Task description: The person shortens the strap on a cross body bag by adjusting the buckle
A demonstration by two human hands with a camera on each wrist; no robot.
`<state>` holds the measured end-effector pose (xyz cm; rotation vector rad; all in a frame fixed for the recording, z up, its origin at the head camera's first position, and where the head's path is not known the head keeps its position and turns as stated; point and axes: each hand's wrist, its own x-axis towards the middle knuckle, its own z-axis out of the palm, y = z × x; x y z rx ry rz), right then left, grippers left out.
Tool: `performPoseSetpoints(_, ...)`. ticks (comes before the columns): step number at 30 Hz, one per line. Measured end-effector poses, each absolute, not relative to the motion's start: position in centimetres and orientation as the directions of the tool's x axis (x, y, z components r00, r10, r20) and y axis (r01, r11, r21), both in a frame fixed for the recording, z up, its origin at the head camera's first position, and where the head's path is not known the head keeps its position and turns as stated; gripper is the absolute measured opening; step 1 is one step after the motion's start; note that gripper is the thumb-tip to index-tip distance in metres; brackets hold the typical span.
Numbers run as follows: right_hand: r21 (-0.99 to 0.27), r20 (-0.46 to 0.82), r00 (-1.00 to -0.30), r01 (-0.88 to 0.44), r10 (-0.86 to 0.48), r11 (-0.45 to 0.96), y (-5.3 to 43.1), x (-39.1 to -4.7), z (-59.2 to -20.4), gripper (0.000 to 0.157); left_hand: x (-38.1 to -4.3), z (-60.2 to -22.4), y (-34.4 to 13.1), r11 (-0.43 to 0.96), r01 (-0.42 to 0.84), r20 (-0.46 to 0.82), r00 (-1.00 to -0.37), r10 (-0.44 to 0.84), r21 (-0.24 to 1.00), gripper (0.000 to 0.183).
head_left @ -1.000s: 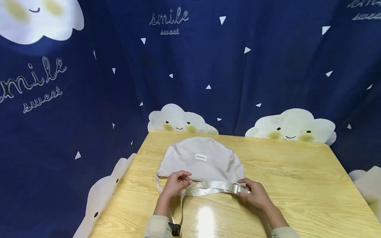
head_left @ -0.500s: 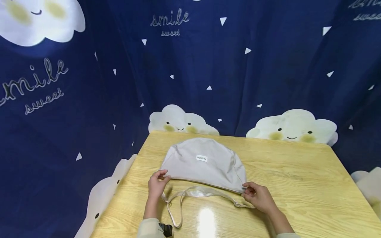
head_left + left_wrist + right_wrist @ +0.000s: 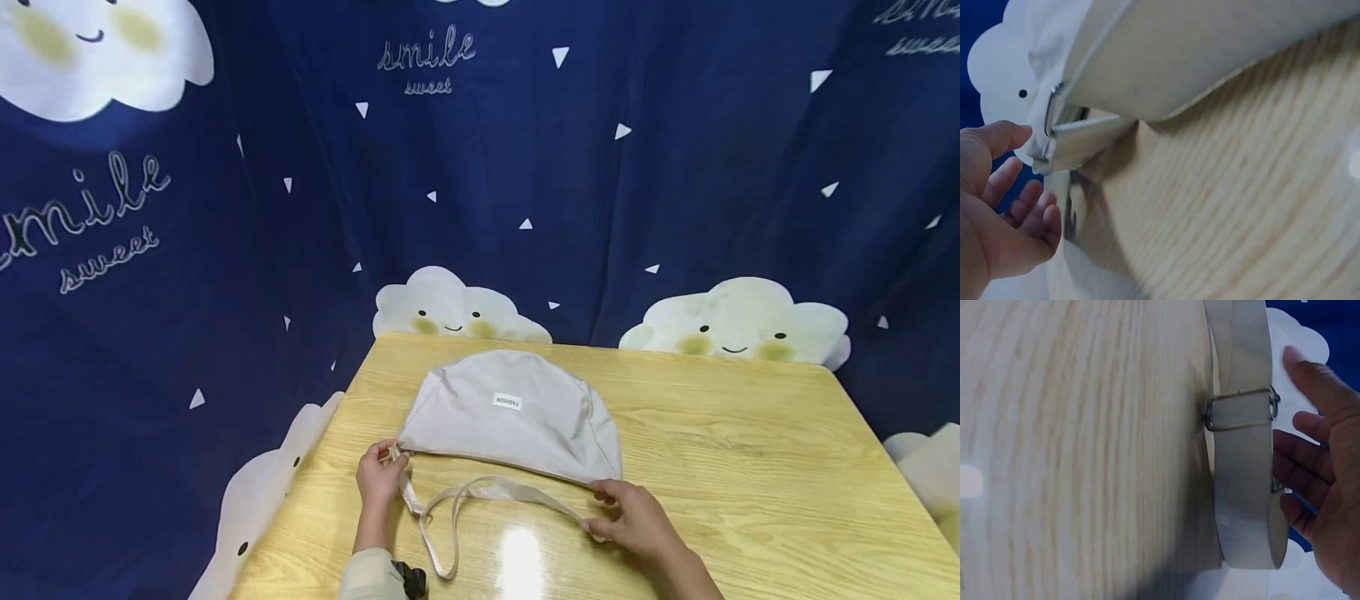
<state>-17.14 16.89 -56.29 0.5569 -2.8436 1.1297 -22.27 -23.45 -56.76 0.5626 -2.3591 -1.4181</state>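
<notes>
A pale half-round bag with a small "FASHION" label lies on the table, its straight edge toward me. Its strap loops loosely in front. My left hand is at the bag's left corner by the strap's end; the left wrist view has its fingers loosely bent beside a metal ring, thumb apart from them. At the right corner, my right hand spreads thumb and fingers beside the strap. A metal slide buckle sits on the strap there; the fingertips are close behind the strap, contact unclear.
The wooden table extends to the right of the bag. A dark blue curtain with cloud prints hangs behind and at the left. A small black device is on the left wrist.
Both hands have left the strap held over the bag's near edge and moved apart to the corners. The strap has dropped into a loop on the table; the right hand has shifted slightly nearer.
</notes>
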Motion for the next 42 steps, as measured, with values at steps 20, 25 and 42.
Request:
performPoseSetpoints(20,-0.513,0.178,-0.965,-0.260,-0.195,0.818,20.7,-18.8,-56.2,0.011,-23.0,-57.1,-23.5,0.427,-0.184,0.030,-0.894,-0.446,0.885,0.036)
performPoseSetpoints(25,-0.501,0.188,-0.968,-0.240,-0.166,0.832,22.0,-18.9,-56.3,0.009,-22.9,-57.2,-23.2,0.402,-0.177,0.026,-0.892,-0.451,0.898,0.035)
performPoseSetpoints(42,-0.422,0.356,-0.927,-0.274,-0.121,0.864,25.8,-19.6,-57.6,0.014,-23.1,-58.2,-21.8,0.271,-0.141,-0.004,-0.893,-0.451,0.952,0.032)
